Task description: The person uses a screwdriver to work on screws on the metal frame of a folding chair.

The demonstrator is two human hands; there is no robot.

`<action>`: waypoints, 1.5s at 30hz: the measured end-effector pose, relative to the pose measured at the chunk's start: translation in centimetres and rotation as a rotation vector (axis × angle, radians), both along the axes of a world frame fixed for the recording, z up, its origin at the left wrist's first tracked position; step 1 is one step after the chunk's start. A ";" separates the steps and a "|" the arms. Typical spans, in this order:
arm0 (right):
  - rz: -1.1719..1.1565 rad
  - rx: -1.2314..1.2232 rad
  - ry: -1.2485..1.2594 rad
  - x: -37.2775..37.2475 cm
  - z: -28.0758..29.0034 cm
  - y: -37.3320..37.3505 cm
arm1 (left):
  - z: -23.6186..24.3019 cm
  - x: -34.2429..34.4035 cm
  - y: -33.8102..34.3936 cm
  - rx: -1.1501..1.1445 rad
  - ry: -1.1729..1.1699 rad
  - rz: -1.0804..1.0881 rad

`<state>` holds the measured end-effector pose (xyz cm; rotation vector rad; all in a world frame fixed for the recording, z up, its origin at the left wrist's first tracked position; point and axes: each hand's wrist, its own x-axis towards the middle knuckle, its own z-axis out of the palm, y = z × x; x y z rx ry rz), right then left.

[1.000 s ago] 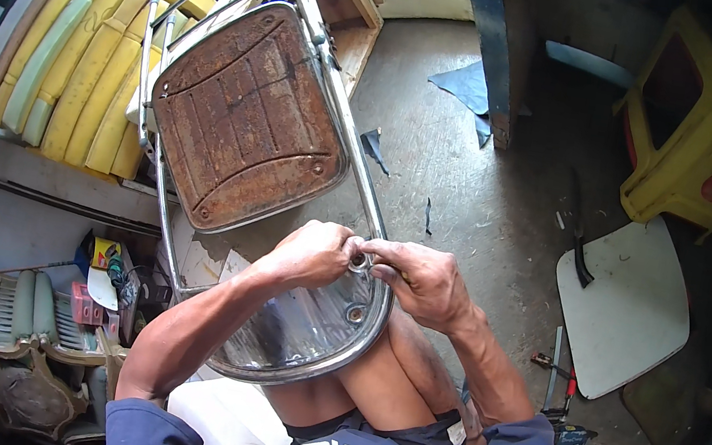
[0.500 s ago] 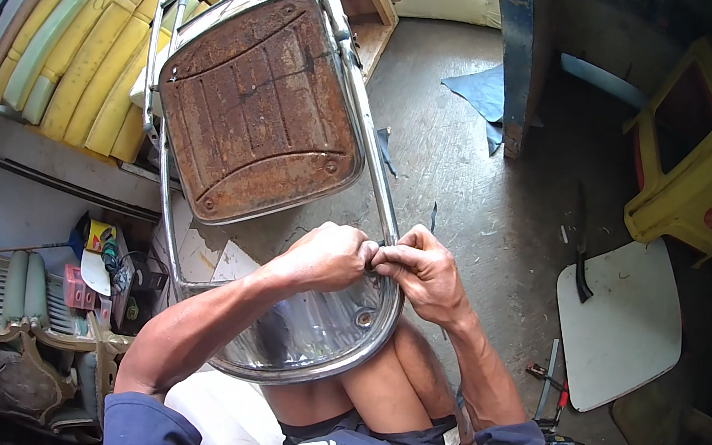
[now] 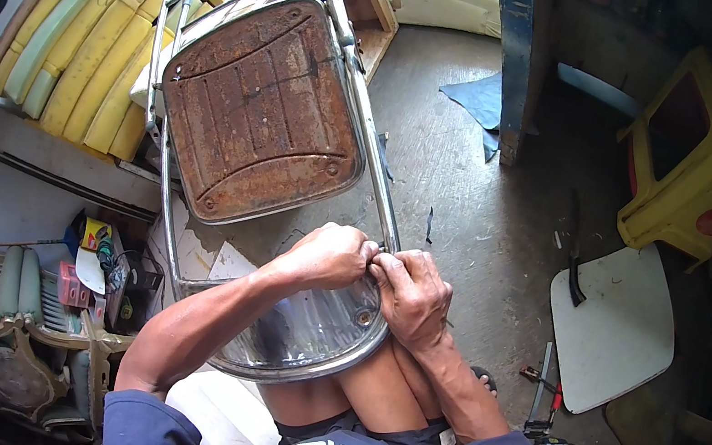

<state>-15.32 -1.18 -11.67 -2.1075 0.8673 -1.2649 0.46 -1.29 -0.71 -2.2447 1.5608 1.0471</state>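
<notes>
A folded metal chair frame (image 3: 377, 192) lies across my lap, with a rusty square seat plate (image 3: 264, 105) above and a curved shiny chrome panel (image 3: 294, 328) at the near end. My left hand (image 3: 335, 254) is closed at the upper right of the panel, beside the tube. My right hand (image 3: 412, 291) is closed against it on the tube, thumb and finger pinched. Whatever the fingertips hold is hidden. A small round fitting (image 3: 366, 318) shows on the panel below my right hand.
Yellow foam pads (image 3: 101, 69) are stacked left, above ornate furniture (image 3: 23, 357). A blue post (image 3: 510, 98) stands upper right, near a blue scrap (image 3: 471, 100). A yellow plastic shell (image 3: 694, 149), white board (image 3: 609, 343) and red-handled clamp (image 3: 558, 393) lie at the right.
Both hands have shifted a little rightward with the frame. My right hand has turned, knuckles more upward and lower, and its forearm has swung slightly inward.
</notes>
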 end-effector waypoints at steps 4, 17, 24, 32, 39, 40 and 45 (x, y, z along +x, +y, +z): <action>-0.075 -0.069 0.134 0.5 1.1 0.8 | 0.0 0.1 -0.1 0.012 0.024 0.035; -0.159 0.430 -0.697 -6.3 8.0 -1.5 | -0.3 0.2 0.1 -0.040 0.011 -0.003; 0.120 0.210 -1.267 -5.5 10.7 -3.0 | -0.5 0.3 0.3 -0.087 0.037 0.017; 0.135 0.187 -1.245 -3.6 9.9 -3.0 | 0.2 0.2 0.0 -0.002 -0.001 -0.016; 0.118 0.207 -1.258 -3.4 9.7 -3.0 | -0.3 0.3 0.0 -0.012 0.002 -0.027; 0.117 0.208 -1.263 -3.4 9.7 -3.1 | -0.4 0.4 0.1 -0.016 0.001 -0.024; 0.105 0.209 -1.255 -3.5 9.6 -3.0 | -0.3 0.3 0.1 -0.022 0.000 -0.031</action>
